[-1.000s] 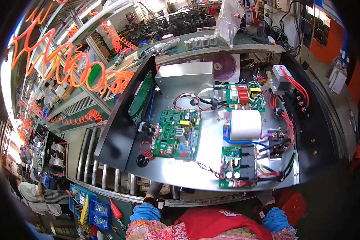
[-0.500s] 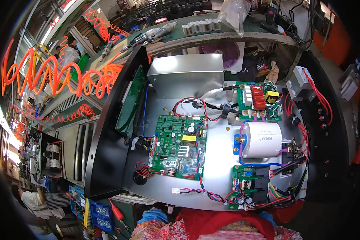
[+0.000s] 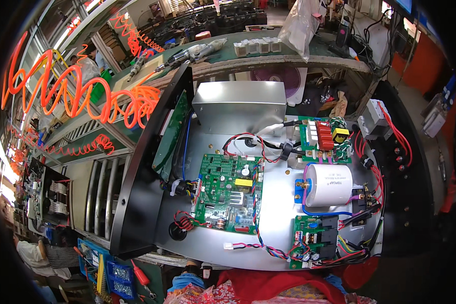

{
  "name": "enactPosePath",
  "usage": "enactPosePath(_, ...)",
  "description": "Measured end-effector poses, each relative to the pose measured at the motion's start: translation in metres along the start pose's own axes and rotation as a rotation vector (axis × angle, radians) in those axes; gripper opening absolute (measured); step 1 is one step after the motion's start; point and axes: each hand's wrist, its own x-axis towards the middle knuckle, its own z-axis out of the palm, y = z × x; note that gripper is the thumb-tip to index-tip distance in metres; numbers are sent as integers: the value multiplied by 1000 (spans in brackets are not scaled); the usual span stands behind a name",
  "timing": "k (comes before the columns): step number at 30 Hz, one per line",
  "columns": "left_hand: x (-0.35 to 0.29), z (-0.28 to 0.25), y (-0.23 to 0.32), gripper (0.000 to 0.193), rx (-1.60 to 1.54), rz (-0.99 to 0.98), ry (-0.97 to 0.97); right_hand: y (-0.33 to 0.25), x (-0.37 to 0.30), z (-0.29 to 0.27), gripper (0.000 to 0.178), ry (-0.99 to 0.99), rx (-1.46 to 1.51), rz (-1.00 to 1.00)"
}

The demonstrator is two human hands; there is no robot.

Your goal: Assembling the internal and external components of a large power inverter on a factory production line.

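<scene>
An open black-and-silver chassis (image 3: 278,192) lies in front of me. Inside it sit a green circuit board (image 3: 223,195) at left centre, a white cylindrical capacitor (image 3: 330,185) at right and a smaller green board (image 3: 314,238) at the near right. A loose white connector (image 3: 228,246) ends a twisted cable near the front edge. My left blue sleeve (image 3: 186,281) and a bit of wrist show just below that edge; the hand's fingers are hidden. Of my right arm only a sliver of blue sleeve (image 3: 335,282) shows, with no hand visible.
Left of the chassis are metal rollers (image 3: 100,197), a blue parts bin (image 3: 120,278) and a red-handled tool (image 3: 140,273). Orange coiled air hoses (image 3: 81,96) hang at upper left. Power screwdrivers (image 3: 187,53) and white blocks (image 3: 258,46) lie on the far bench.
The view has shifted slightly, so the chassis sits a little lower in it. More of my left sleeve and wrist shows below the front edge. Parts inside the chassis look unchanged.
</scene>
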Motion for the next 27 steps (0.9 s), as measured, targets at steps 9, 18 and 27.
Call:
enactPosePath(9, 6, 7, 3, 51, 99, 27, -47, -17, -4, 12, 49, 0, 2, 12)
enactPosePath(18, 20, 16, 25, 52, 286, 84, -97, -27, 3, 26, 50, 31, 32, 6)
enactPosePath(27, 16, 12, 29, 54, 469, 133, -81, -33, 45, 47, 50, 128, 137, 6)
